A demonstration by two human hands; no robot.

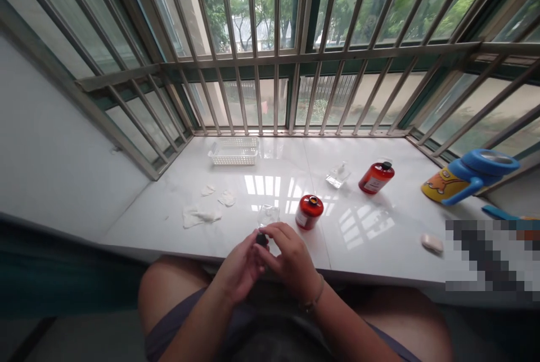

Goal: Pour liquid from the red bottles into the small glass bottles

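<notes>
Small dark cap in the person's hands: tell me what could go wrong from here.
The small dark cap, pinched between the left hand and right hand, could slip and roll along the glossy white sill. The red bottle, whose neck looks uncapped, stands close to the right hand, so a knock might spill it. The clear glass bottle just beyond the hands is hard to see and could get bumped.

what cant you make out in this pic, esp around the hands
Head view:
- small black object: mostly hidden by the left hand and right hand, shape unclear
- clear glass item: lower part hidden by the hands
- red bottle label: too small to read
- blue strip: cut off by a pixelated patch
</notes>
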